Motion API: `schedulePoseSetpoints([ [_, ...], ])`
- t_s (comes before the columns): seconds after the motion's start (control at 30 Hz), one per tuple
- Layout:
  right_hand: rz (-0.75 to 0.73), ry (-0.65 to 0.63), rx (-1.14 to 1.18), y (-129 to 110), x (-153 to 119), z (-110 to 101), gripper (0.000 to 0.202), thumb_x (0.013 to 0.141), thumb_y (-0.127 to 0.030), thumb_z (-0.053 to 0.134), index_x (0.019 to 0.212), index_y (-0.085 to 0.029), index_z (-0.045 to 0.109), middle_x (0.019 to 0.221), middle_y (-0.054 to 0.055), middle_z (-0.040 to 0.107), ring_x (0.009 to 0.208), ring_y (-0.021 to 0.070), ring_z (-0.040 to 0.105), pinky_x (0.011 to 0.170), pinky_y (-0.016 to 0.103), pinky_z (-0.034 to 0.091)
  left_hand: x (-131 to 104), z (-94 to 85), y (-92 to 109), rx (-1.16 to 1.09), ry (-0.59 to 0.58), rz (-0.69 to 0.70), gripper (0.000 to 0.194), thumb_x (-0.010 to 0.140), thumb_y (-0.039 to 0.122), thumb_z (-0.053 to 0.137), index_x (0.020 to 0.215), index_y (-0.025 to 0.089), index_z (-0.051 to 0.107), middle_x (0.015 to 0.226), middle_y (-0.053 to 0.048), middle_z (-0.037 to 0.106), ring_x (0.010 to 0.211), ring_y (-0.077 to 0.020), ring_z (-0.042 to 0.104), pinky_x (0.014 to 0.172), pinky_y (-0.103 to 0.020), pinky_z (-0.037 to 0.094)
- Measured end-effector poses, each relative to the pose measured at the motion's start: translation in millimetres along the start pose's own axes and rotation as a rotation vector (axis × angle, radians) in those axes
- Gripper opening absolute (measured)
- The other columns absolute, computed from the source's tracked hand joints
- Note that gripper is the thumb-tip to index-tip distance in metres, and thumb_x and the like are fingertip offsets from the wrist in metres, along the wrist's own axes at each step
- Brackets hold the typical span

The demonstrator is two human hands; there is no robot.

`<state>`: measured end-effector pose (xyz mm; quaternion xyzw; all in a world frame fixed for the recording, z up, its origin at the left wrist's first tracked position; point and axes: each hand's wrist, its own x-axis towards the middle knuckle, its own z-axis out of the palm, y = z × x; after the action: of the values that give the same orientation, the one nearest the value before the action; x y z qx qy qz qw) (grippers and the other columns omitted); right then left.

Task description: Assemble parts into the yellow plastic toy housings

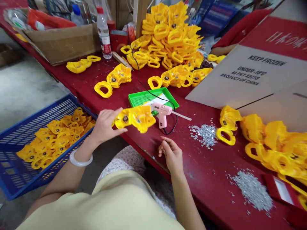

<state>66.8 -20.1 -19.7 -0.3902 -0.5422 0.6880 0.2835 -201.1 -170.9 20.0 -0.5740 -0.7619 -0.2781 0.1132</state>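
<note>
My left hand (104, 126) grips a yellow plastic toy shell (137, 117) by its left end, its hollow side with small fittings and wires facing up. The shell is held over the front edge of the table. My right hand (171, 153) is above the table edge, fingers curled together; whether something small is between them cannot be made out. A pink glue gun (161, 111) with a glue stick in its back rests at a green tray (174, 101), just beyond my hands. To the right of it lies a pile of small silver discs (205, 134).
A blue crate (14, 188) of yellow shells stands at left. More shells (172, 41) are heaped at the back and right. Small clear-grey pieces (251, 190) lie front right. A large carton (242, 76), a bottle (104, 38), a cardboard box (64, 44) and a person's red sleeve (242, 28) surround the area.
</note>
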Motion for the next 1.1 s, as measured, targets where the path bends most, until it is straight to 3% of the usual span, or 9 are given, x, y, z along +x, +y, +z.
schedulePoseSetpoints([
  [0.1, -0.014, -0.005, -0.04, -1, -2, 2, 0.035, 0.082, -0.044, 0.068, 0.104, -0.017, 0.064, 0.059, -0.006, 0.059, 0.047, 0.0084, 0.053, 0.046, 0.022, 0.046, 35, -5.3, -28, 0.163, 0.154, -0.27, 0.087, 0.078, 0.075, 0.06, 0.14, 0.015, 0.049, 0.119, -0.016, 0.065, 0.112, -0.0337, 0.058, 0.103, -0.047, 0.04],
  [0.2, -0.013, -0.007, -0.05, 0, -1, 4, 0.038, 0.082, -0.046, 0.067, 0.105, -0.017, 0.064, 0.059, -0.005, 0.059, 0.047, 0.0087, 0.054, 0.046, 0.022, 0.047, 90, -4.1, -58, 0.246, 0.23, -0.526, 0.087, 0.08, 0.07, 0.06, 0.143, 0.013, 0.044, 0.123, -0.019, 0.061, 0.119, -0.0382, 0.053, 0.106, -0.05, 0.035],
  [0.3, -0.022, -0.006, -0.067, 1, -1, 5, 0.039, 0.082, -0.048, 0.067, 0.105, -0.017, 0.063, 0.059, -0.005, 0.059, 0.048, 0.0088, 0.054, 0.047, 0.022, 0.047, 138, 5.5, -81, 0.271, 0.245, -0.669, 0.085, 0.084, 0.069, 0.052, 0.146, 0.011, 0.041, 0.126, -0.023, 0.058, 0.124, -0.0422, 0.048, 0.107, -0.053, 0.031],
  [0.4, -0.034, 0.004, -0.079, 1, -2, 6, 0.039, 0.082, -0.048, 0.067, 0.104, -0.017, 0.063, 0.059, -0.005, 0.058, 0.048, 0.0089, 0.053, 0.046, 0.022, 0.047, 160, 21.1, -94, 0.293, 0.152, -0.71, 0.085, 0.086, 0.069, 0.048, 0.147, 0.01, 0.038, 0.128, -0.026, 0.057, 0.124, -0.0433, 0.047, 0.105, -0.053, 0.031],
  [0.53, -0.023, 0.007, -0.075, 0, -1, 9, 0.04, 0.08, -0.05, 0.068, 0.103, -0.017, 0.064, 0.059, -0.005, 0.058, 0.048, 0.0094, 0.053, 0.045, 0.022, 0.047, 159, 33.3, -101, 0.29, 0.036, -0.703, 0.089, 0.087, 0.068, 0.044, 0.149, 0.004, 0.032, 0.127, -0.029, 0.058, 0.123, -0.0431, 0.049, 0.105, -0.052, 0.032],
  [0.7, -0.029, 0.003, -0.104, 0, 0, 9, 0.04, 0.081, -0.05, 0.067, 0.102, -0.017, 0.064, 0.058, -0.004, 0.058, 0.049, 0.0098, 0.054, 0.045, 0.022, 0.047, 147, 26.1, -108, 0.239, 0.043, -0.618, 0.094, 0.085, 0.068, 0.05, 0.151, 0.005, 0.028, 0.138, -0.029, 0.051, 0.133, -0.0441, 0.041, 0.111, -0.054, 0.028],
  [0.83, -0.028, 0.003, -0.115, 2, 1, 8, 0.039, 0.082, -0.05, 0.066, 0.103, -0.017, 0.064, 0.058, -0.004, 0.058, 0.048, 0.0096, 0.053, 0.045, 0.022, 0.047, 133, 18.3, -127, 0.145, 0.067, -0.627, 0.091, 0.084, 0.06, 0.056, 0.151, 0.004, 0.031, 0.144, -0.028, 0.046, 0.136, -0.0434, 0.039, 0.113, -0.053, 0.031],
  [0.93, -0.031, 0.002, -0.108, 3, 0, 8, 0.038, 0.082, -0.049, 0.066, 0.103, -0.018, 0.064, 0.058, -0.004, 0.058, 0.048, 0.0097, 0.054, 0.045, 0.022, 0.048, 119, 11.4, -152, 0.001, 0.061, -0.707, 0.08, 0.086, 0.052, 0.053, 0.148, 0.004, 0.036, 0.141, -0.022, 0.053, 0.13, -0.0352, 0.05, 0.111, -0.044, 0.039],
  [1.1, -0.025, 0.015, -0.101, 3, -2, 8, 0.038, 0.081, -0.049, 0.067, 0.101, -0.018, 0.065, 0.058, -0.004, 0.058, 0.048, 0.0102, 0.054, 0.045, 0.022, 0.048, 111, -2.0, -184, -0.105, -0.17, -0.71, 0.057, 0.076, 0.031, 0.061, 0.13, 0.013, 0.058, 0.119, -0.005, 0.07, 0.103, -0.0213, 0.066, 0.087, -0.025, 0.053],
])
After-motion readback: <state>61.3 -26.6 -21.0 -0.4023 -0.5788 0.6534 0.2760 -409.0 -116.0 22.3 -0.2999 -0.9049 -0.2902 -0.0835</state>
